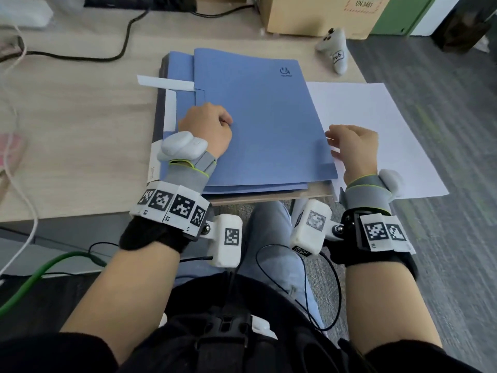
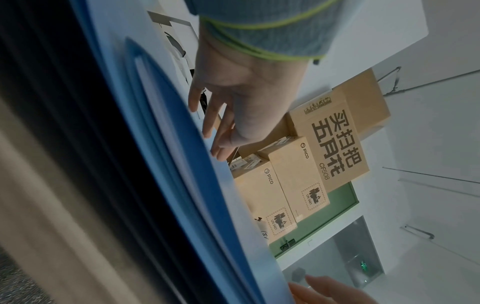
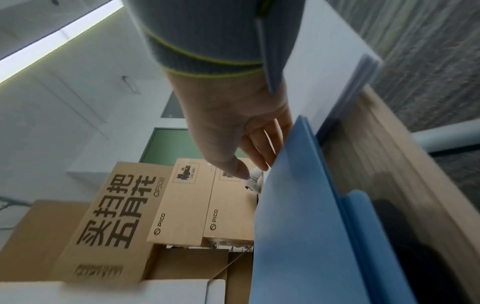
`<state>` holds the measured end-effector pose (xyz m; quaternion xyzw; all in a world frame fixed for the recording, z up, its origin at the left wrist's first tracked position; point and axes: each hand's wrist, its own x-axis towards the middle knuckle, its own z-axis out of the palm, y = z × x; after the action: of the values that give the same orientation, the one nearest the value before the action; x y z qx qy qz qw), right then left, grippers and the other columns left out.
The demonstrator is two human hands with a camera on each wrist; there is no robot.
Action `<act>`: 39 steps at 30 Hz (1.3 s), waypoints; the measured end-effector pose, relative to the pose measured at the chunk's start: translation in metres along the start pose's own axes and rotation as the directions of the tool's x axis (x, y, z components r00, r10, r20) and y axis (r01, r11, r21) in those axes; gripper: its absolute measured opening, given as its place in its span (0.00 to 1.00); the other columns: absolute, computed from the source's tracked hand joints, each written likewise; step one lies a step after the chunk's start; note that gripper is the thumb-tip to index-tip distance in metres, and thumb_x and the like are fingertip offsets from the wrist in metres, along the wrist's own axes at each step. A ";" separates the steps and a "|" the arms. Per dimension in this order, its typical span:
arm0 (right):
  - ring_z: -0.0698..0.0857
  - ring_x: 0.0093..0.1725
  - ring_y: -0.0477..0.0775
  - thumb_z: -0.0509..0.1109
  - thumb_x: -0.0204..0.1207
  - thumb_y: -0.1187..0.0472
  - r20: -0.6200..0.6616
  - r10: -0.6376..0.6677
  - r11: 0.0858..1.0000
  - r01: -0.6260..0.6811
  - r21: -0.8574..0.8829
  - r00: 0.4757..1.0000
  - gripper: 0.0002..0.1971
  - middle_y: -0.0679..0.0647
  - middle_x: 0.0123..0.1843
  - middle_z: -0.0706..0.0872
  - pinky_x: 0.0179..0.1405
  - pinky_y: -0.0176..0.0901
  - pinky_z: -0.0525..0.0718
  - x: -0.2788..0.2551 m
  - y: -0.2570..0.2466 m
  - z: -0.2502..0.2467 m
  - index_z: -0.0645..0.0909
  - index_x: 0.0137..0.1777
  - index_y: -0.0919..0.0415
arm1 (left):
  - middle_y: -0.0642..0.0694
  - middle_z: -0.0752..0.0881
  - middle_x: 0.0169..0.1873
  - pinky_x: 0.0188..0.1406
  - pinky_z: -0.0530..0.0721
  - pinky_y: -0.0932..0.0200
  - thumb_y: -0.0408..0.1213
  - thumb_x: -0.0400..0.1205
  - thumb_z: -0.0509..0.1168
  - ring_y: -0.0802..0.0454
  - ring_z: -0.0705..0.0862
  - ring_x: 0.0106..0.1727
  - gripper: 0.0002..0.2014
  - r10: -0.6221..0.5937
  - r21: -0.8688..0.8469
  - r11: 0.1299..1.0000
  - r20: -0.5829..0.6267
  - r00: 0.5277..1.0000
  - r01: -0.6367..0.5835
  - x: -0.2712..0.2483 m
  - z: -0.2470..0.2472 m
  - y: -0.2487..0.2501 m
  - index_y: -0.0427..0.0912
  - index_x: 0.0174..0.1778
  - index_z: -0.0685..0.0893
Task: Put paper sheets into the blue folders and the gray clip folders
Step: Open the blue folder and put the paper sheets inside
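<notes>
- Blue folders (image 1: 258,125) lie stacked at the near edge of the pale wooden surface (image 1: 80,135), the top one closed, a second showing under its near and left edges.
- The left hand (image 1: 208,127) rests on the top folder's left part, fingers curled under; I cannot tell whether it holds anything.
- The right hand (image 1: 353,146) sits at the folder's right edge, fingers loosely bent and touching that edge, gripping nothing that I can see.
- White paper sheets (image 1: 376,125) lie just right of the stack, overhanging the surface edge.
- A white paper strip (image 1: 165,83) pokes out to the left.
- Farther off stand a grey controller (image 1: 334,48) and cardboard boxes (image 1: 320,14).
</notes>
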<state>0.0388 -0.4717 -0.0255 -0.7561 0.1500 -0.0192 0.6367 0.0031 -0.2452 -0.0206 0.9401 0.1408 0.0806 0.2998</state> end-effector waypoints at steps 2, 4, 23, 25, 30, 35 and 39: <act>0.87 0.45 0.58 0.70 0.60 0.57 0.000 -0.013 0.993 0.013 -0.119 1.000 0.06 0.53 0.41 0.87 0.50 0.52 0.86 0.005 -0.001 0.007 0.86 0.36 0.55 | 0.44 0.88 0.57 0.55 0.81 0.51 0.28 0.78 0.55 0.40 0.83 0.60 0.18 -0.004 -0.006 1.000 0.013 1.000 0.004 0.003 -0.001 -0.002 0.46 0.53 0.88; 0.87 0.51 0.57 0.72 0.63 0.57 -0.009 -0.031 0.980 0.029 -0.195 0.999 0.16 0.50 0.44 0.87 0.59 0.52 0.85 0.007 -0.008 0.015 0.88 0.50 0.59 | 0.45 0.89 0.56 0.56 0.81 0.53 0.28 0.78 0.56 0.40 0.84 0.59 0.18 -0.018 -0.017 1.000 0.026 1.000 0.018 0.007 -0.002 -0.005 0.47 0.53 0.89; 0.78 0.44 0.59 0.68 0.67 0.67 0.121 -0.152 0.813 0.194 -0.549 0.981 0.10 0.58 0.44 0.80 0.40 0.48 0.75 0.021 -0.035 0.058 0.77 0.49 0.66 | 0.46 0.89 0.57 0.57 0.75 0.68 0.28 0.76 0.65 0.50 0.84 0.61 0.13 -0.003 -0.057 0.998 0.187 0.982 0.014 0.029 -0.019 -0.018 0.44 0.53 0.90; 0.77 0.41 0.58 0.64 0.65 0.70 0.109 -0.173 0.852 0.205 -0.482 0.979 0.12 0.65 0.45 0.84 0.43 0.51 0.81 0.022 -0.033 0.058 0.79 0.49 0.70 | 0.45 0.89 0.56 0.60 0.76 0.67 0.30 0.78 0.65 0.51 0.84 0.62 0.11 0.000 -0.090 0.996 0.195 0.981 0.018 0.029 -0.021 -0.018 0.41 0.53 0.90; 0.86 0.46 0.69 0.63 0.61 0.72 0.129 -0.152 0.951 0.181 -0.251 0.980 0.16 0.67 0.50 0.88 0.51 0.65 0.87 0.014 -0.034 0.052 0.82 0.49 0.64 | 0.42 0.89 0.55 0.57 0.76 0.68 0.29 0.79 0.63 0.48 0.85 0.60 0.12 0.009 -0.154 0.988 0.094 0.996 0.006 0.028 -0.032 -0.020 0.38 0.54 0.89; 0.87 0.34 0.47 0.64 0.70 0.80 0.221 -0.099 0.994 0.104 -0.013 0.970 0.17 0.52 0.43 0.89 0.36 0.40 0.87 0.015 -0.034 0.047 0.81 0.50 0.58 | 0.46 0.80 0.66 0.61 0.71 0.52 0.31 0.79 0.57 0.39 0.70 0.72 0.19 -0.172 0.007 0.982 -0.350 0.921 0.186 0.033 -0.051 -0.027 0.47 0.63 0.83; 0.88 0.34 0.46 0.65 0.72 0.79 0.285 -0.077 0.995 0.056 0.079 0.956 0.17 0.51 0.43 0.89 0.35 0.38 0.86 0.015 -0.032 0.052 0.81 0.51 0.56 | 0.52 0.66 0.78 0.68 0.62 0.42 0.35 0.81 0.56 0.40 0.57 0.80 0.19 -0.173 0.145 0.959 -0.385 0.906 0.245 0.033 -0.059 -0.034 0.52 0.67 0.78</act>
<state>0.0713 -0.4215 -0.0072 -0.7326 0.0296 0.0642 0.6770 0.0134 -0.1763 0.0096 0.9118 0.3019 0.2089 0.1839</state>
